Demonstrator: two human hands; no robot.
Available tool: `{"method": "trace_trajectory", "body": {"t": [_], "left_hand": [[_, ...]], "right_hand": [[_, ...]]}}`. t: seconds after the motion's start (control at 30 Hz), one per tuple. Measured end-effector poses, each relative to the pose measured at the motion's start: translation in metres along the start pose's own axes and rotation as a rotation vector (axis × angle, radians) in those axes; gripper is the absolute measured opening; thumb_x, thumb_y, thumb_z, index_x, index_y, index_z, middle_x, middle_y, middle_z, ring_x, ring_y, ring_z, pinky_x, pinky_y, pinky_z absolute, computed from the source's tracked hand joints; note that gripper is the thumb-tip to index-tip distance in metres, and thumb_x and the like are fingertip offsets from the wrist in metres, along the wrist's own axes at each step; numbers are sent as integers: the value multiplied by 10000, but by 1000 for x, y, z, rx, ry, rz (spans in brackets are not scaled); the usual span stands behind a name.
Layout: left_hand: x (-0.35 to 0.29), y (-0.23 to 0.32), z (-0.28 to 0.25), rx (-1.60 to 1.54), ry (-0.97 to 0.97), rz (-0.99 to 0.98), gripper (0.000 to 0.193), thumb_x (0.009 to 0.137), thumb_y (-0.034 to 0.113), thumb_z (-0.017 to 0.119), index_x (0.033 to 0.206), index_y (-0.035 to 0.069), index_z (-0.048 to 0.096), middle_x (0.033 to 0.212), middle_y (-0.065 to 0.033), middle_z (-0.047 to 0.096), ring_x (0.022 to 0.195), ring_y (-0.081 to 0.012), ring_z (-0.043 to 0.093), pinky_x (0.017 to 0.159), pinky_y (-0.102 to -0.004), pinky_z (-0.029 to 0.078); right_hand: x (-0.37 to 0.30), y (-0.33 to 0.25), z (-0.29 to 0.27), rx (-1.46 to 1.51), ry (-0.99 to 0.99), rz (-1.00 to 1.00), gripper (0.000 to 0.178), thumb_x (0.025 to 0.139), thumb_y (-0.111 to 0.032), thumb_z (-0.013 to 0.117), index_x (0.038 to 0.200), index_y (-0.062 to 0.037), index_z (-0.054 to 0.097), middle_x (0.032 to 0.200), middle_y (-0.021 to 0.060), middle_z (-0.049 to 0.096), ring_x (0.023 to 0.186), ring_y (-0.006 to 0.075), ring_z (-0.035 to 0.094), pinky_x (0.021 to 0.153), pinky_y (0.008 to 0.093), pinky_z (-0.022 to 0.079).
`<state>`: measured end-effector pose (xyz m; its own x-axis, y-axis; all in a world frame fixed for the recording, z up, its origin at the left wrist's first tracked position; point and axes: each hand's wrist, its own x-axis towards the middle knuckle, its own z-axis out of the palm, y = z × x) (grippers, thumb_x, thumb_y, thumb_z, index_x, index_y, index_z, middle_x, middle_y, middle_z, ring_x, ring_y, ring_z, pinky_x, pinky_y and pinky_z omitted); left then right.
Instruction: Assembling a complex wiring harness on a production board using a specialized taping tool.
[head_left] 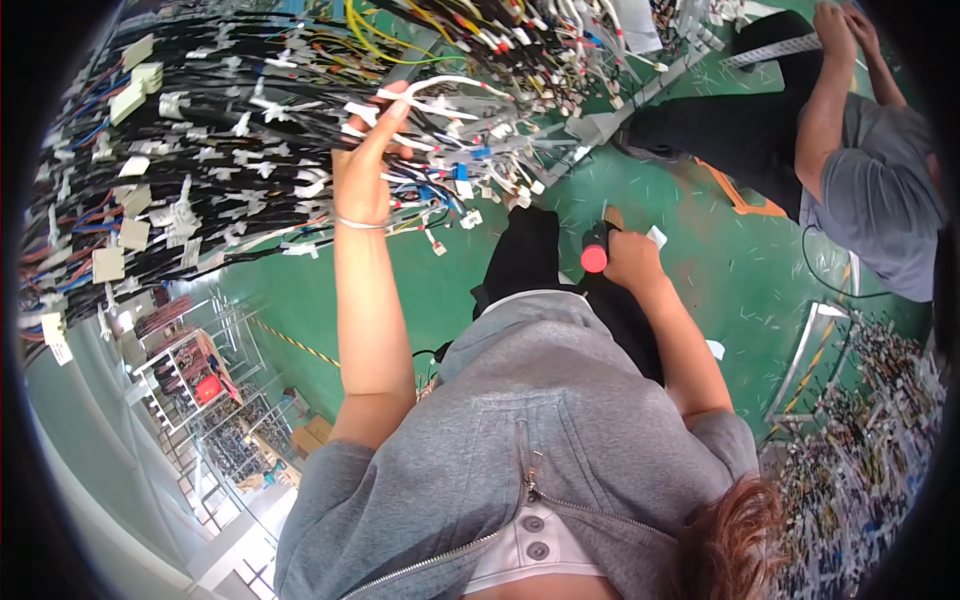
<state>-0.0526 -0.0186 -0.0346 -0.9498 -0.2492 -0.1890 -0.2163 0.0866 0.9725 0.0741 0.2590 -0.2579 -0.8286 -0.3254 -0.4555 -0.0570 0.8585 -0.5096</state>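
The left hand (372, 145) curls around strands of the wire bundle (260, 150), which runs left to right past it; the right hand (634, 260), farther off, lower right, seems wrapped around a red-ended dark tool (595, 250), fingers partly hidden

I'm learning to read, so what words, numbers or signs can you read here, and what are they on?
None can be read clearly.
White tag at the far left: marks too small to read.
Pale tags on the wires: any print is too small to read.
Red-ended tool in the right hand: no readable text.
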Motion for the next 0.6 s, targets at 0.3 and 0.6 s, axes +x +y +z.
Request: {"method": "trace_trajectory", "body": {"t": [0.3,0.6], "left_hand": [[-5,-33,-12,-158,-331,162,723,868,206,694,1480,61,336,1554,-119,294,1412,-234,306,1149,-387,282],[13,-82,6,-96,-100,209,542,946,113,599,1430,56,363,1428,-147,484,1328,-293,459,1105,-439,385]], "right_hand": [[-10,28,11,498,72,178,405,788,-386,718,946,-20,649,919,233,673,903,415,641,775,463,515],[-1,27,5,1333,62,193,254,808,-95,739,980,-36,562,758,41,627,720,116,628,628,297,495]]}}
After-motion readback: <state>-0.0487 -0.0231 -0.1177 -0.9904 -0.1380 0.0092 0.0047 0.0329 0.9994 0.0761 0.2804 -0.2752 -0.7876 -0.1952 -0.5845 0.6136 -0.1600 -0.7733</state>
